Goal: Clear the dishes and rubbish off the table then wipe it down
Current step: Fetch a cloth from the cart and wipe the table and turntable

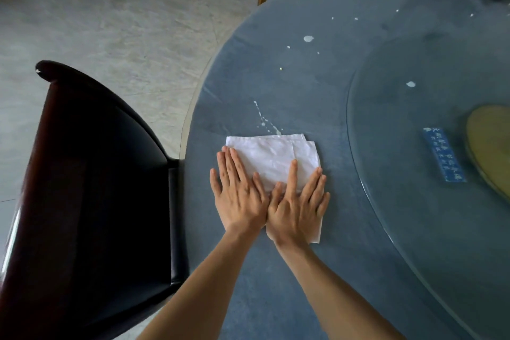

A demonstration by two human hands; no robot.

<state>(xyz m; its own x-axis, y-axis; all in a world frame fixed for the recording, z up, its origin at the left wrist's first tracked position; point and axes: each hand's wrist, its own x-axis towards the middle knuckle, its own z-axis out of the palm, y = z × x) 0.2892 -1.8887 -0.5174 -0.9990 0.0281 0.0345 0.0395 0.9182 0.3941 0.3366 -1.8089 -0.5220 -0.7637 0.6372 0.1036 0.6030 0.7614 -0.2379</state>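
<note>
Both hands, the left hand and the right hand, are lying flat with fingers straight, pressing a folded white paper cloth onto the round grey-blue tabletop. The streak of white spilled liquid is lying just beyond the cloth's far edge, running straight away from the fingertips, about equally near to either hand.

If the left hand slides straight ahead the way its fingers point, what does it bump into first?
The left hand lies flat on the white cloth, fingers pointing up the table. Straight ahead it would probably first meet the white splash streak just beyond the cloth's far edge.
</note>
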